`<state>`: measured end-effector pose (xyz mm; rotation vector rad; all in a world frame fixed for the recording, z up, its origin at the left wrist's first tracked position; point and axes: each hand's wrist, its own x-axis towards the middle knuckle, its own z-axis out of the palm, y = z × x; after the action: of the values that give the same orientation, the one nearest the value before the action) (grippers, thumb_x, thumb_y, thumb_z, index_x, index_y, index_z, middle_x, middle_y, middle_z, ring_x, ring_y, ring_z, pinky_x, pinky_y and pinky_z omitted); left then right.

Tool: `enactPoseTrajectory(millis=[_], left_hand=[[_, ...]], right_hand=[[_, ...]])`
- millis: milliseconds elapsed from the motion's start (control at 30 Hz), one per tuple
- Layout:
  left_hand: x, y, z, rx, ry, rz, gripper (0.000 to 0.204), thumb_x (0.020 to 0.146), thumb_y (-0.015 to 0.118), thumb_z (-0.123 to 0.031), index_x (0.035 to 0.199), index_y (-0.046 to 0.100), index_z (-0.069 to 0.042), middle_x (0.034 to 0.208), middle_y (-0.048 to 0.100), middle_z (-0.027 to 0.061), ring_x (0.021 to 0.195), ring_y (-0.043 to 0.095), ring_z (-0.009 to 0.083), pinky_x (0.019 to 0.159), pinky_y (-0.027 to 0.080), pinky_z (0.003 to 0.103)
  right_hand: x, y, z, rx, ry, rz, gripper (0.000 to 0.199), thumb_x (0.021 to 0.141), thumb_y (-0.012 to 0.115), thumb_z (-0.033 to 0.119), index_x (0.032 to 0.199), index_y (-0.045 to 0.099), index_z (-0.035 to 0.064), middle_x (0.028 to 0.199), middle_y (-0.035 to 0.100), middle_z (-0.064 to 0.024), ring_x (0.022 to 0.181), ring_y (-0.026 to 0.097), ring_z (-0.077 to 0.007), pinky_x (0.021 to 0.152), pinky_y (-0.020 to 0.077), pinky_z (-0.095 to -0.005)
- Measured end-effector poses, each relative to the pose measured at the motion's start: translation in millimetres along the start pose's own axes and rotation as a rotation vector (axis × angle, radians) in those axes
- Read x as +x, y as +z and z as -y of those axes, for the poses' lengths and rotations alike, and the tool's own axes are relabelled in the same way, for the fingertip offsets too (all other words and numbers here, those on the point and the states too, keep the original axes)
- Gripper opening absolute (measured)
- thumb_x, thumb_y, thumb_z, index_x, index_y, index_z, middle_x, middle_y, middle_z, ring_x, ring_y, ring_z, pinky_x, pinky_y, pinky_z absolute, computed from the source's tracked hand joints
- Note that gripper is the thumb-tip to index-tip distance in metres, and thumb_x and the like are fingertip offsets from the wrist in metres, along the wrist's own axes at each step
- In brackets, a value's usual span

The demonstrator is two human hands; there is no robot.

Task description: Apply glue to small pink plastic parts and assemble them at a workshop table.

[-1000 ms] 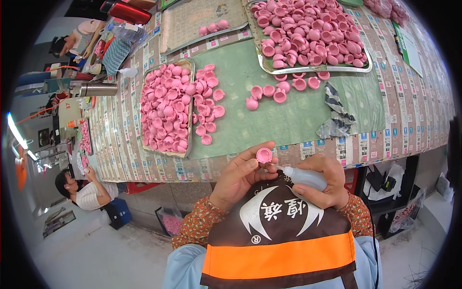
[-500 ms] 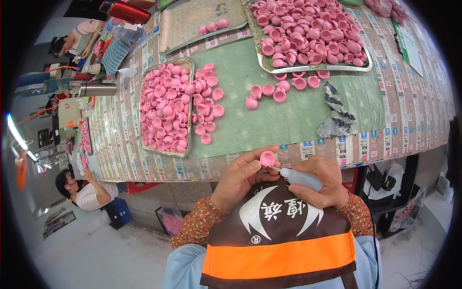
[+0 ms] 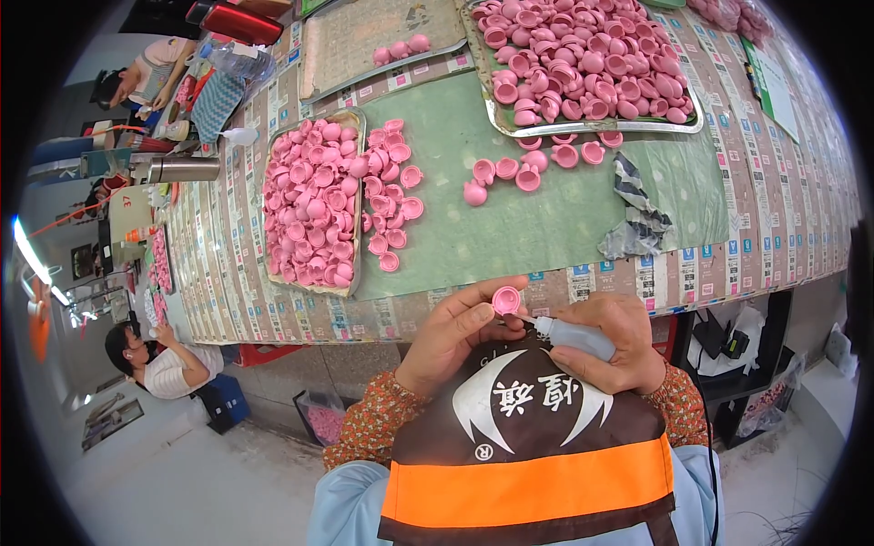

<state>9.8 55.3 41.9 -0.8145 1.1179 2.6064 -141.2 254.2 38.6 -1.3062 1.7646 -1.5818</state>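
Two hands (image 3: 455,335) (image 3: 619,353) near white lettering (image 3: 556,393) on apron (image 3: 528,439)

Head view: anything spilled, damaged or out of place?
Loose pink pieces lie outside the smaller tray, along its right side, likely overflow; a crumpled striped scrap lies on the green sheet. No spilled liquid shows; fine damage can't be judged. The pink cup in the left hand and squeeze bottle in the right hand look normal.
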Motion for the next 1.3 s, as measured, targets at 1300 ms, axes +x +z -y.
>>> enactPoseTrajectory(millis=[1300], left_hand=[[1, 3, -3, 0.039, -0.036, 0.008, 0.055, 0.099, 0.058, -0.031, 0.139, 0.047, 0.005, 0.107, 0.066, 0.0114, 0.1, 0.066, 0.0195, 0.096, 0.052, 0.034]], right_hand=[[-2, -5, 1, -0.011, 0.013, 0.039, 0.036, 0.069, 0.084, 0.011, 0.097, 0.064, 0.0013, 0.088, 0.071, -0.0146, 0.072, 0.069, -0.03, 0.062, 0.0509, -0.0367]])
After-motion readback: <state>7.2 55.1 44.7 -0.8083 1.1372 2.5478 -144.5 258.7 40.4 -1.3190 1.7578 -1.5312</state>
